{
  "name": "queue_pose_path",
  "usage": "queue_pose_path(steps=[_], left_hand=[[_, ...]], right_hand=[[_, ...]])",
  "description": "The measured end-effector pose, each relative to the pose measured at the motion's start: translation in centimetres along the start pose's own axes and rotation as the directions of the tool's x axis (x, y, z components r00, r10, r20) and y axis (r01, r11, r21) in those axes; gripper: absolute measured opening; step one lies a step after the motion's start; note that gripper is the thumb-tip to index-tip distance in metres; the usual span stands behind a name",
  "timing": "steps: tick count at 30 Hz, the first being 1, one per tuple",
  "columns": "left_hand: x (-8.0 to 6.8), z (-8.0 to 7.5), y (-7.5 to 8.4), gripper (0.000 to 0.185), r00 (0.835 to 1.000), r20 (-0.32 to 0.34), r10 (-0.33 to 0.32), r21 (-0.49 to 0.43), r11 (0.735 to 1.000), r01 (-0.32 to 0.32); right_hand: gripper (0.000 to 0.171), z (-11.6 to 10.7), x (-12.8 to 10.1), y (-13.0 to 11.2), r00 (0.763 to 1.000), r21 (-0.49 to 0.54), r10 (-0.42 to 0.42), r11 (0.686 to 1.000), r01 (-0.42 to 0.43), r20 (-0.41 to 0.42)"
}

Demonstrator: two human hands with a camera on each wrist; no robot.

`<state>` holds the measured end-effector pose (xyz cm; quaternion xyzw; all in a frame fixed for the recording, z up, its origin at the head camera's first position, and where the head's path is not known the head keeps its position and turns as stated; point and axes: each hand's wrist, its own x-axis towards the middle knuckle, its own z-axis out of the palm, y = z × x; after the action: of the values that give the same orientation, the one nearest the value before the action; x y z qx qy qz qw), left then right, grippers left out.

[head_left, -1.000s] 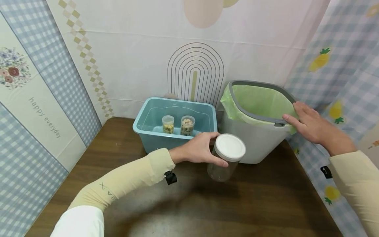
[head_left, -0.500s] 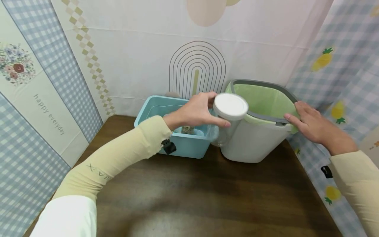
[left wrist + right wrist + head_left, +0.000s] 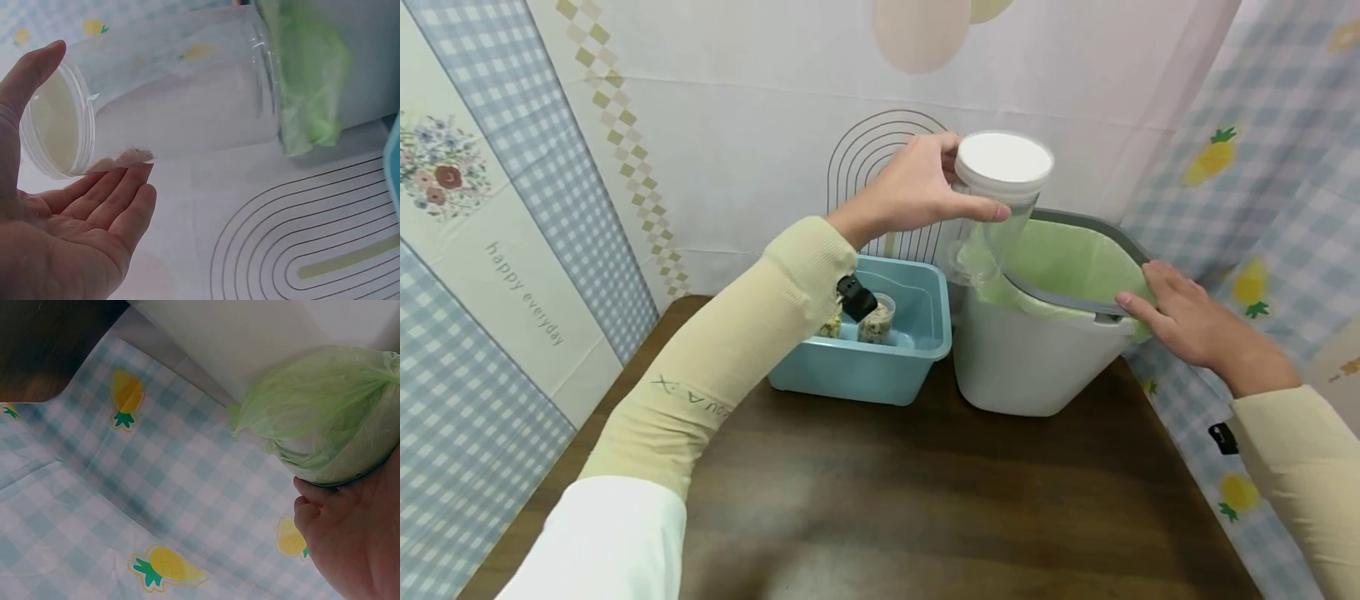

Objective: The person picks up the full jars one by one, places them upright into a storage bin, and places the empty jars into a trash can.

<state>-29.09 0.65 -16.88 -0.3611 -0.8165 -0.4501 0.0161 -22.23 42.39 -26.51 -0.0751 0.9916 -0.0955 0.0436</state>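
In the head view my left hand [image 3: 917, 187] holds a clear jar [image 3: 1011, 223] with a white lid [image 3: 1004, 158], raised at the left side of a trash bin [image 3: 1037, 367]. The jar's base overlaps the bin's rim in this view. Thumb and fingers span the jar near its lid; in the left wrist view its see-through wall [image 3: 181, 100] shows no contents. My right hand [image 3: 1183, 321] grips the bin's grey rim at the right, thumb over the front edge. A green bag [image 3: 312, 406] lines the bin and folds over the rim.
A blue tub [image 3: 850, 375] stands left of the bin on the brown table [image 3: 925, 500]. Inside it are a small clear cup [image 3: 876, 323] of pale bits and another cup [image 3: 831, 327] of yellowish bits, partly hidden by the left sleeve. Patterned cloth walls enclose the table.
My left hand has lifted the jar from low in front of the tub and bin up to the bin's left rim. The right hand stays on the rim.
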Motion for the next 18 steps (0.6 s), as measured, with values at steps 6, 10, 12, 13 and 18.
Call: queue_pose_path(steps=[6, 10, 12, 13, 18], left_hand=[[1.8, 0.6, 1.3, 0.074, 0.999, -0.031, -0.009, 0.045, 0.999, 0.010], [3.1, 1.6, 1.7, 0.074, 0.999, -0.053, 0.005, 0.071, 0.997, -0.002], [3.7, 2.2, 1.9, 0.074, 0.998, -0.061, 0.011, 0.080, 0.997, -0.006], [4.0, 2.5, 2.0, 0.074, 0.998, -0.063, 0.010, 0.084, 0.996, -0.004], [5.3, 4.0, 2.9, 0.075, 0.999, -0.052, -0.001, 0.075, 0.997, 0.005]], right_hand=[[0.085, 0.0, -0.1, 0.1, 1.000, 0.001, -0.008, 1.000, 0.009, -0.015], [0.085, 0.0, -0.1, 0.2, 1.000, 0.000, -0.005, 1.000, 0.005, -0.018], [0.086, 0.0, -0.1, 0.3, 1.000, 0.000, 0.000, 1.000, 0.000, -0.016], [0.086, 0.0, -0.1, 0.3, 1.000, 0.000, 0.003, 1.000, -0.003, -0.013], [0.088, -0.2, -0.1, 0.5, 1.000, 0.001, 0.024, 1.000, -0.024, -0.002]])
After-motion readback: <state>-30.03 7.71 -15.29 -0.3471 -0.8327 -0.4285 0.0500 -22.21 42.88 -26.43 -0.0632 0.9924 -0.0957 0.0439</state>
